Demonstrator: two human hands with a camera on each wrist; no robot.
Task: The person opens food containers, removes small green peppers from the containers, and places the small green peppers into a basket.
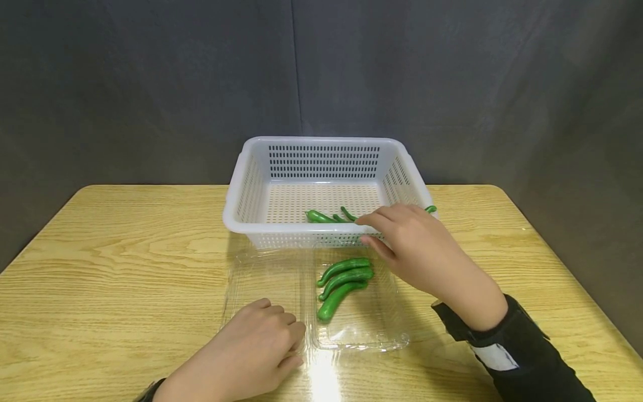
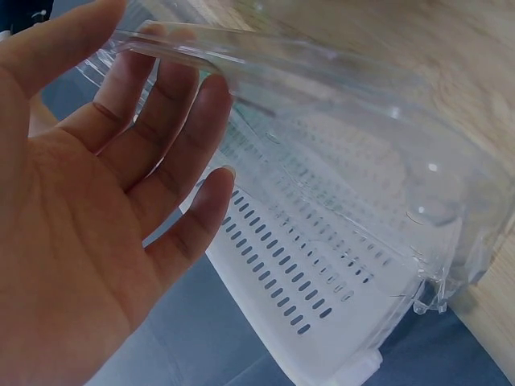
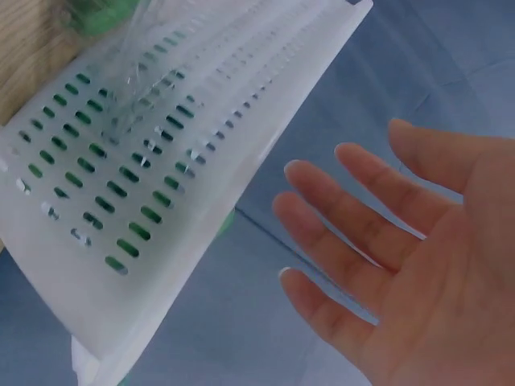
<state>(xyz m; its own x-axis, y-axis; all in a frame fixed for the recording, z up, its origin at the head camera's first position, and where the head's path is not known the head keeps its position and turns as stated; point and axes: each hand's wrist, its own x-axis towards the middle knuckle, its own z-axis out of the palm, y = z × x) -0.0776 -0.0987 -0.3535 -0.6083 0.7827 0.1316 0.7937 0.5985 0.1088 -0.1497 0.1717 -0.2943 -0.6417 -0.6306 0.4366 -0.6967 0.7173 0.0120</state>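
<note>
My left hand (image 1: 258, 349) is at the left half of a clear plastic clamshell box (image 1: 359, 335), fingers loosely bent. In the left wrist view, its fingertips (image 2: 211, 92) are at the clear plastic edge; whether they press on it is hard to see. Three curved green peppers (image 1: 346, 276) lie side by side in the box's right half. My right hand (image 1: 412, 245) hovers by the near right rim of a white basket (image 1: 326, 228), holding nothing, its fingers (image 3: 314, 233) spread and relaxed. Inside the basket, more green peppers (image 1: 321, 216) lie along the near wall, partly hidden.
The basket stands behind the box on a wooden table (image 1: 125, 268). Dark grey curtain (image 1: 150, 95) hangs behind the table's back edge. A green pepper tip (image 1: 430, 209) shows at the basket's right side. Black sleeve (image 1: 527, 352) covers my right forearm.
</note>
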